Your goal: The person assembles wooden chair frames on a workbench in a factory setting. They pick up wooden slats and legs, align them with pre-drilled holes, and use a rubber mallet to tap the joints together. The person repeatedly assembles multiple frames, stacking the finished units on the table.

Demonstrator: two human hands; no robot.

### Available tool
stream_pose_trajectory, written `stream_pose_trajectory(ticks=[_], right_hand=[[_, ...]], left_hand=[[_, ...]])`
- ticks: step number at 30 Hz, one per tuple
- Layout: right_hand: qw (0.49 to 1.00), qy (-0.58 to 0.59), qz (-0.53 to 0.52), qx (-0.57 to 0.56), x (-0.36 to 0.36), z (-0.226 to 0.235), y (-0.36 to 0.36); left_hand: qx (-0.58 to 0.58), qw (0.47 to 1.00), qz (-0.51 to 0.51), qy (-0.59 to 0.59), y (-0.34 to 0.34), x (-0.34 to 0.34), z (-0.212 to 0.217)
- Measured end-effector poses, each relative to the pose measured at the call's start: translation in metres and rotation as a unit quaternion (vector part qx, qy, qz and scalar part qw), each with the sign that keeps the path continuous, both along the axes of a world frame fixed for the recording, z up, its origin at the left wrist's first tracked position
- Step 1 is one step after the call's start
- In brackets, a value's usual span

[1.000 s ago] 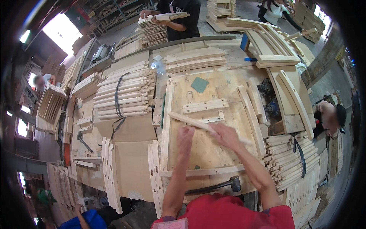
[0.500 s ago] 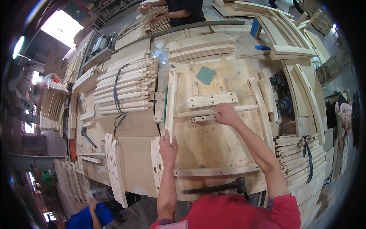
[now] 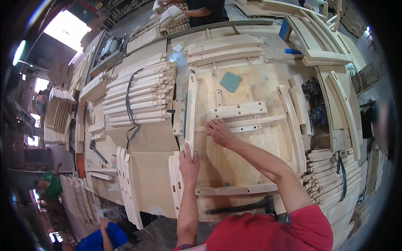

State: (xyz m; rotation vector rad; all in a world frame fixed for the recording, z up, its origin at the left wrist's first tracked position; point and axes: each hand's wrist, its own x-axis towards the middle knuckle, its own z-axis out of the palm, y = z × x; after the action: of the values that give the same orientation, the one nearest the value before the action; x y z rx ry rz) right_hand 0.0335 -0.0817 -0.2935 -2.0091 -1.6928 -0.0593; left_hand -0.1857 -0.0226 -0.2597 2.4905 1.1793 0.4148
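Observation:
A long pale curved wooden leg piece (image 3: 191,104) lies lengthwise on the plywood jig table (image 3: 255,150). My left hand (image 3: 189,161) grips its near end. A thin wooden rail (image 3: 251,124) with small slots lies crosswise, its left end close to the leg piece. My right hand (image 3: 220,131) holds that left end, fingers spread over it. Just beyond it lies a wider rail (image 3: 238,110) with holes.
A black mallet (image 3: 243,207) lies near the table's front edge, beside a crosswise batten (image 3: 234,190). A green pad (image 3: 231,81) sits farther back. A strapped bundle of wooden parts (image 3: 138,98) is at left, curved pieces (image 3: 293,121) and stacked slats (image 3: 331,175) at right. Another person (image 3: 205,10) works beyond the table.
A second ago both hands held the thin rail above the table. It now lies flat; my left hand has gone to the leg piece's near end, and my right hand has slid left along the rail.

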Motion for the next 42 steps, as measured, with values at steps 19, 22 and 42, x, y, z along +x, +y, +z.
stream_pose_trajectory(ticks=[19,22,42], right_hand=[[0.999,0.001,0.008,0.054,-0.006,-0.003,0.005],[1.000,-0.025,-0.003,0.012,-0.002,-0.012,-0.003],[0.838,0.127,-0.524,-0.088,0.047,0.051,-0.310]], left_hand=[[0.019,1.000,0.011,0.017,0.004,0.002,-0.001],[-0.035,0.999,0.005,0.007,0.002,0.004,-0.007],[0.086,0.927,-0.355,-0.080,-0.037,0.168,-0.018]])
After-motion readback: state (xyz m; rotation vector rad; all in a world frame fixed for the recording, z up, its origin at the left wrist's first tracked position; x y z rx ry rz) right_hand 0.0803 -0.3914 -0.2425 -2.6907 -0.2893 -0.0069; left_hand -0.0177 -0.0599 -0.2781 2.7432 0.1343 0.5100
